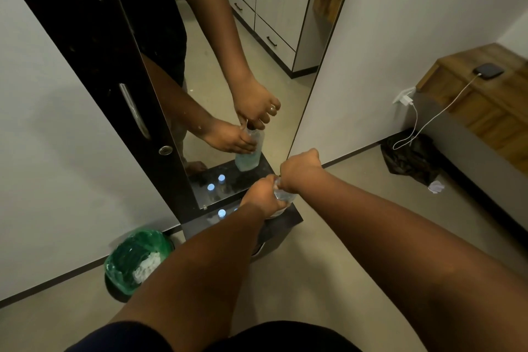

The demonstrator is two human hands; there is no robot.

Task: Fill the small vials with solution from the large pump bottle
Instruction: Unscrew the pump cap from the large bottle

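Observation:
A large clear bottle (pixel 281 196) with pale blue liquid stands on a small dark shelf (pixel 291 216) below a mirror. My left hand (pixel 261 197) wraps around the bottle's body. My right hand (pixel 300 170) is closed over its top, so the pump head is hidden. The mirror shows the same bottle held at its body and top. A small vial with a light blue cap (pixel 221 213) stands on the shelf left of the bottle; a second one is barely visible behind my left wrist.
A tall mirror (pixel 217 66) set in a dark cabinet door faces me. A bin lined with a green bag (pixel 137 258) sits on the floor at the left. A wooden unit with a charging phone (pixel 488 70) stands at the right, a dark bag (pixel 408 157) below.

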